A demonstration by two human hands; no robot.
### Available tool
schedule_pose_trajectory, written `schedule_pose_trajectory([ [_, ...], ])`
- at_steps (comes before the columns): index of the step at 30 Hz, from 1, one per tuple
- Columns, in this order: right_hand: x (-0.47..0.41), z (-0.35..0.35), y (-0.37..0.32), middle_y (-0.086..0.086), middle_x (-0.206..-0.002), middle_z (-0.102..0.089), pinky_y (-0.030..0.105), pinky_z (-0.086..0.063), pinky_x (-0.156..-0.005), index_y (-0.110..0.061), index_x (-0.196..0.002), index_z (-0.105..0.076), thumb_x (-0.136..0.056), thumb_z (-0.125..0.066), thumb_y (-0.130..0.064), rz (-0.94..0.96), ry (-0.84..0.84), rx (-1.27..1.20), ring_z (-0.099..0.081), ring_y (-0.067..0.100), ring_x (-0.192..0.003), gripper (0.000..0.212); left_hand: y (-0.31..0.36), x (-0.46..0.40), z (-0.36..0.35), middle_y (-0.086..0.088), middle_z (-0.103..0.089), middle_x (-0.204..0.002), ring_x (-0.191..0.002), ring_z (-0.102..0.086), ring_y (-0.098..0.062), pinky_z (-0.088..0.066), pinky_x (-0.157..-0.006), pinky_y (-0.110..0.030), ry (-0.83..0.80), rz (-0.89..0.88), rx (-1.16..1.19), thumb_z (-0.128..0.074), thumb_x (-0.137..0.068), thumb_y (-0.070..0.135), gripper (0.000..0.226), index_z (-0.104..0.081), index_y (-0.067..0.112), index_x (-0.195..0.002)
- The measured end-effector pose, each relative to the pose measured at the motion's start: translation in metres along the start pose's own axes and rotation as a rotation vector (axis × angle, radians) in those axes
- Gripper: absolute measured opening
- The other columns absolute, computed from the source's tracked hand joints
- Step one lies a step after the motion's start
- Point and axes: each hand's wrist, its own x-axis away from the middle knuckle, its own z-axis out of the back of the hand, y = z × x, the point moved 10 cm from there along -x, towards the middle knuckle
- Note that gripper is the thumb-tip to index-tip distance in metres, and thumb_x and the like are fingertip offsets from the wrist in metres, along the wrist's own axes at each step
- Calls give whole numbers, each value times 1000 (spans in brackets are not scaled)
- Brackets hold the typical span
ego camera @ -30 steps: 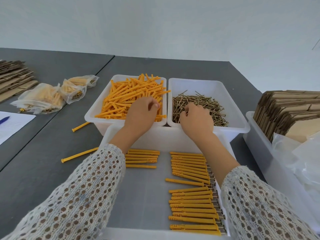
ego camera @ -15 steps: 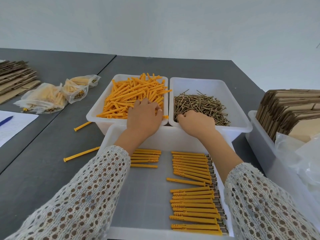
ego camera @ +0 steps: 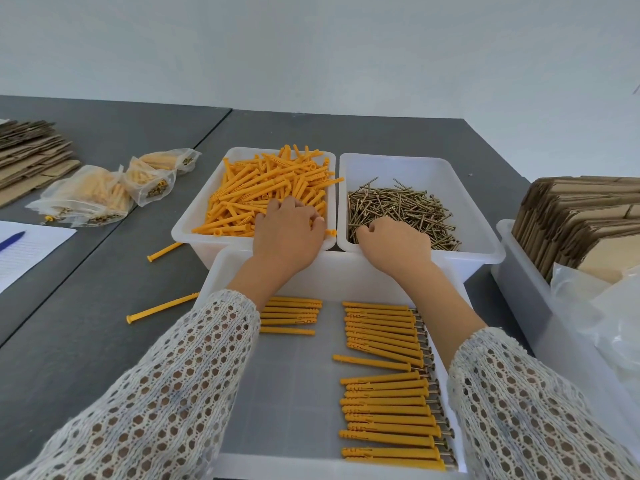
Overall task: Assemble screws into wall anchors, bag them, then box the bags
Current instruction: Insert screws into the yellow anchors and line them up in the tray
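From the head camera I see my left hand (ego camera: 287, 233) lying on the heap of orange wall anchors (ego camera: 266, 192) in the left white bin (ego camera: 194, 216), fingers curled down into the pile; whether they have hold of an anchor I cannot tell. My right hand (ego camera: 394, 242) sits at the near edge of the screws (ego camera: 401, 206) in the right white bin (ego camera: 450, 168), fingers curled under, and its catch is hidden too.

Two bins stand side by side, touching. In front of them the near tray (ego camera: 287, 393) holds assembled anchors in two groups: six visible at left (ego camera: 291, 315), partly under my sleeve, and roughly twenty in the column at right (ego camera: 384, 382), one lying askew in the middle.

Two loose anchors (ego camera: 161, 308) lie on the grey table (ego camera: 69, 341) left of the tray. Three filled bags (ego camera: 93, 199) sit farther left. Flat cardboard boxes (ego camera: 581, 216) stand in a bin at right.
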Motion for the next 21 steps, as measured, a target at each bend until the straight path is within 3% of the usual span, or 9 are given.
schedule_pose_trajectory([
  [21, -3, -2, 3, -2, -62, -45, 28, -27, -55, -17, -64, -40, -94, -37, -35, -14, -30, -13, -41, 17, -55, 35, 1, 1, 0, 0, -54, -130, -123, -42, -27, -39, -100, -48, -12, 2, 2, -38, -100, 37, 36, -68, 26, -115],
])
